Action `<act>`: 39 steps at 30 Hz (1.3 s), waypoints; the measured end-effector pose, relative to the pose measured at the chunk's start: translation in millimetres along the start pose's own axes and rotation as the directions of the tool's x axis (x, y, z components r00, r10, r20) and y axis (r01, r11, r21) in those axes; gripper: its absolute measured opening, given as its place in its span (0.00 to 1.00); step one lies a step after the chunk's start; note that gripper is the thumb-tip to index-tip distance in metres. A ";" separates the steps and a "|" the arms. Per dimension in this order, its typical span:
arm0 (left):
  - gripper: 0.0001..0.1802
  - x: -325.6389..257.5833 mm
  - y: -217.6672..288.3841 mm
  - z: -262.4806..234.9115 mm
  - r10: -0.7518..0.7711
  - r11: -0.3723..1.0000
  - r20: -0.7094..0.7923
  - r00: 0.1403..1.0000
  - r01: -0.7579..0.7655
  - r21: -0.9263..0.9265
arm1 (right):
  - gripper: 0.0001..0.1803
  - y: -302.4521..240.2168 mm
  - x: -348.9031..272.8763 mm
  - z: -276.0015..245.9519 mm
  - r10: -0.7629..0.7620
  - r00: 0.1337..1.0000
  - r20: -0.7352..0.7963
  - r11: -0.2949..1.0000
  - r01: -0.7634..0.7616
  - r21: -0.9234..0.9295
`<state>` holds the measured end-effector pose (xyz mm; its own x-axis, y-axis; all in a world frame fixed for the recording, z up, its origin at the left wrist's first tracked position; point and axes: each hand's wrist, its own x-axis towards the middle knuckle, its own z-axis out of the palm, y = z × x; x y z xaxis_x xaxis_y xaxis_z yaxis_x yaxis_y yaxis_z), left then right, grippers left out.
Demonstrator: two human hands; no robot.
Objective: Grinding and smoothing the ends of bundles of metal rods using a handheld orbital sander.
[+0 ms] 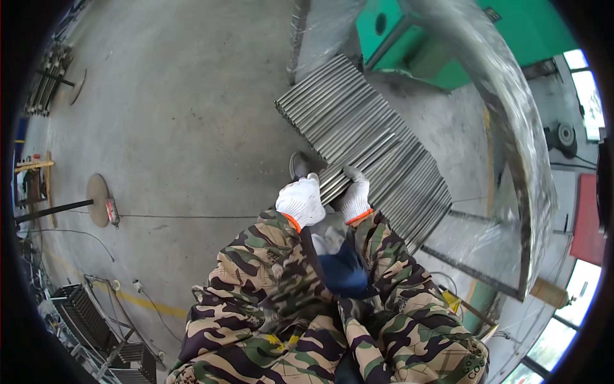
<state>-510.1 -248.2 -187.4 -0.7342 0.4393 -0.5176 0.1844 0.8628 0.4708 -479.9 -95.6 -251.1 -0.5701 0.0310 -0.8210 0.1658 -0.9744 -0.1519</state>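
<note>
Both my hands wear white knit gloves with orange cuffs. My left hand (pixel 301 200) is closed at the left side of a small bundle of grey metal rods (pixel 334 182). On the bundle's other side, my right hand (pixel 355 196) curls its fingers around the rods. The held rods slant up to the right, over a long pile of similar rods (pixel 348 105) laid side by side. Round ends show along the pile's left edge; whether they are hollow I cannot tell. Parts of my fingers are hidden behind the gloves and rods.
A frame wrapped in clear plastic film (pixel 511 115) curves around the pile's right side. Behind it stands a green machine (pixel 441 61). My dark shoe (pixel 298 165) is beside the pile. A round-based stand (pixel 98 200) and a black rack (pixel 83 320) are on the left.
</note>
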 end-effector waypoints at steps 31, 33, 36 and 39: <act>0.35 245.3 -108.4 -56.8 0.081 0.997 -0.380 0.921 -0.067 0.050 | 0.34 -100.2 258.8 189.7 -0.005 0.992 -0.126 0.756 -0.078 -0.649; 0.33 246.1 -111.5 -51.4 0.025 0.998 -0.395 0.918 -0.044 -0.040 | 0.35 -104.7 243.6 198.8 -0.111 0.934 -0.340 0.386 -0.275 -0.881; 0.33 248.0 -108.8 -45.3 -0.056 0.992 -0.404 0.913 0.007 -0.122 | 0.33 -140.7 233.8 193.8 -0.184 0.969 -0.167 -0.032 -0.175 -0.984; 0.37 254.7 -103.5 -29.3 -0.054 0.984 -0.510 0.859 -0.042 -0.175 | 0.26 -190.7 243.3 185.0 -0.550 0.783 0.291 -0.530 -0.057 -0.846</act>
<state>-735.3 -232.9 -347.0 -0.9735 0.2029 -0.1055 0.0978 0.7864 0.6100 -799.1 56.5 -320.0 -0.7719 0.4951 -0.3988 0.6256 0.7032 -0.3379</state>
